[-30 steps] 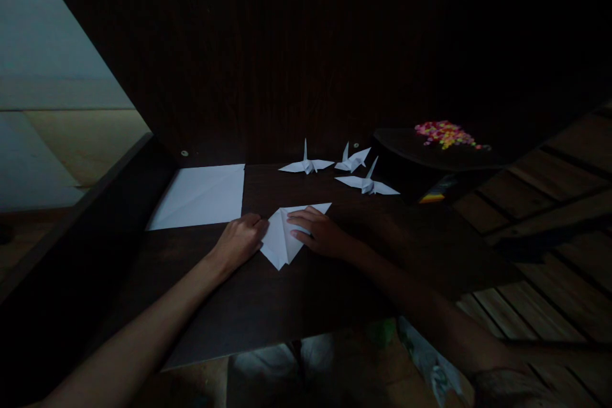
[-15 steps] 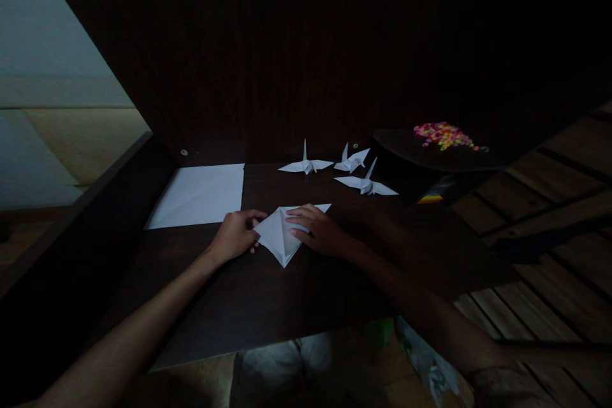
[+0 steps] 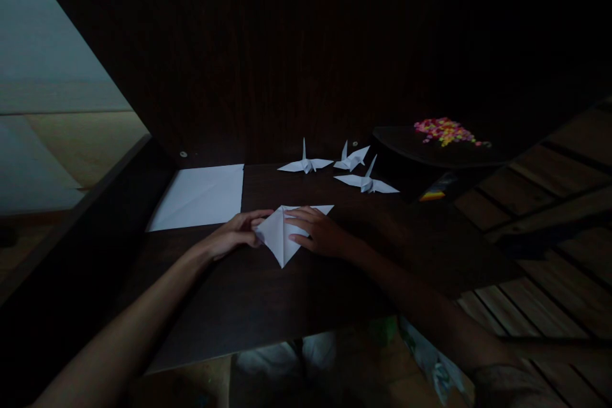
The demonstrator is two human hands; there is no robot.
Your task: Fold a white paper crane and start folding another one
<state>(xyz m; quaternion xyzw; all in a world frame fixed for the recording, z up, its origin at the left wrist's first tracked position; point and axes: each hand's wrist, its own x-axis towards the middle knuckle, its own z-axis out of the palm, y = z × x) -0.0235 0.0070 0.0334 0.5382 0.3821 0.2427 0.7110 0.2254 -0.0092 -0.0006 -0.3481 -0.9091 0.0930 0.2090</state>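
A partly folded sheet of white paper [image 3: 273,233] lies on the dark table, one point toward me and another stretching out to the right. My left hand [image 3: 239,231] pinches its left corner between thumb and fingers. Across its right half lies my right hand [image 3: 319,231], fingers spread and pressing it down from above. A crease runs down the paper's middle, just left of the right fingertips. Part of the right half is hidden under that hand.
Three white paper cranes [image 3: 306,166] stand at the back of the table [image 3: 215,306]. A flat white sheet [image 3: 201,196] lies at the left. Small colourful pieces [image 3: 447,131] are heaped on a dark raised shelf [image 3: 406,148] at the right. A side panel [image 3: 95,204] borders the left.
My left hand has turned and closed further onto the paper's left corner, its thumb now nearer the edge. The right hand stays on the paper, with only a slight shift.
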